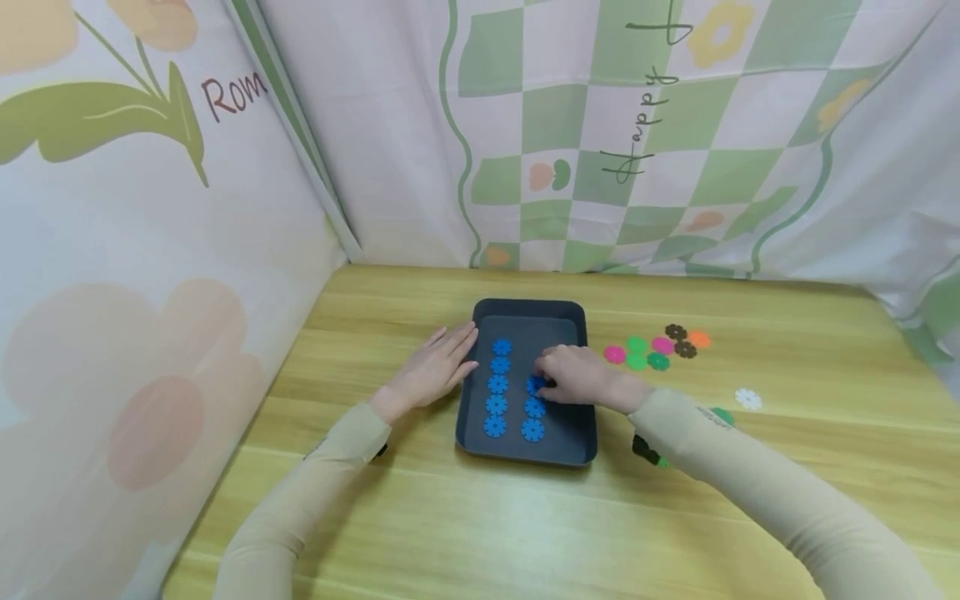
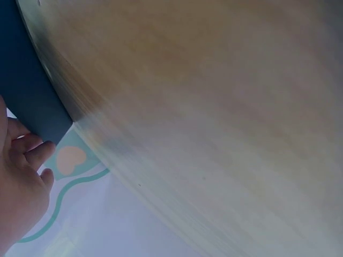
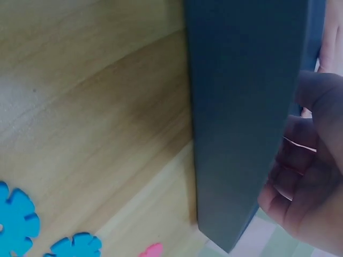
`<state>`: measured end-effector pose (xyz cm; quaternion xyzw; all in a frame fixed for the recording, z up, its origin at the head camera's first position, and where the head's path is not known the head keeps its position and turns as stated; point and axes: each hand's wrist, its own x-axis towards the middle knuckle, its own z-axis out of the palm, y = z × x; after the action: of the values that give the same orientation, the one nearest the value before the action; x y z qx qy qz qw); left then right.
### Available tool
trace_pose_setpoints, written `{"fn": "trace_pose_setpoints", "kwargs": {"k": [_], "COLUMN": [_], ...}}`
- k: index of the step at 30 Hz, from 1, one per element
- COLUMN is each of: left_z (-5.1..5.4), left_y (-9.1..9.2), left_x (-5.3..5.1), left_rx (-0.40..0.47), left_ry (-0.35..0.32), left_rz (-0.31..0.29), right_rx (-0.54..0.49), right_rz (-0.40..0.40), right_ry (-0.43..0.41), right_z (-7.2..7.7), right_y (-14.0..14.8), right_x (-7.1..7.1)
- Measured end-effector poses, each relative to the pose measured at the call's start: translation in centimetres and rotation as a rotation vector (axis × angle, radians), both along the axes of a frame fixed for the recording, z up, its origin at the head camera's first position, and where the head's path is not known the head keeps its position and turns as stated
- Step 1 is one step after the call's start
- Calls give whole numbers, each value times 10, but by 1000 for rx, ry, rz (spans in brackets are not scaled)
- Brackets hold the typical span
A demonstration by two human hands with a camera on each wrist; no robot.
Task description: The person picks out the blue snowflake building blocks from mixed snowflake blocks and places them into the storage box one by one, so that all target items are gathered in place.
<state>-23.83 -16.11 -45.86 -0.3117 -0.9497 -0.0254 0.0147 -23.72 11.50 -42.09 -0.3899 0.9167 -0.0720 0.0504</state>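
A dark grey tray (image 1: 528,307) lies on the table, with blue snowflake discs in two columns inside. The left column (image 1: 498,384) has several discs in a straight line. My left hand (image 1: 437,367) rests along the tray's left rim, fingers fairly straight. Over the right column, my right hand (image 1: 577,375) has its fingers curled, and thumb and fingertips pinch a blue disc (image 1: 534,385) at that column's top. Two more blue discs (image 1: 533,418) lie just below it. In the right wrist view, the tray's wall (image 3: 241,118) hides the fingertips of that hand.
Right of the tray, loose discs lie on the wooden table (image 1: 420,517): pink (image 1: 615,355), green (image 1: 637,345), brown (image 1: 676,332), orange (image 1: 700,339) and white (image 1: 747,399). Black and green pieces (image 1: 645,450) show partly beneath the right forearm. Patterned curtains (image 1: 555,117) hang behind and at left.
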Motion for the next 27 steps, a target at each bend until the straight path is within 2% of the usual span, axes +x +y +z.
{"fn": "trace_pose_setpoints", "kwargs": {"k": [7,16,21,27], "left_z": [0,-1,-2,-3], "left_y": [0,0,0,0], "left_x": [1,2,2,1], "left_rx": [-1,-3,-6,13], "left_ry": [6,18,19,20], "left_rz": [2,3,4,-3], "right_rx": [-88,-179,-179,-148], "right_rz": [-12,-110,-134,-121], "right_ry": [73,122,138,97], "right_z": [16,31,31,18], "right_y": [17,57,80,105], "right_x": [-2,6,14,19]}}
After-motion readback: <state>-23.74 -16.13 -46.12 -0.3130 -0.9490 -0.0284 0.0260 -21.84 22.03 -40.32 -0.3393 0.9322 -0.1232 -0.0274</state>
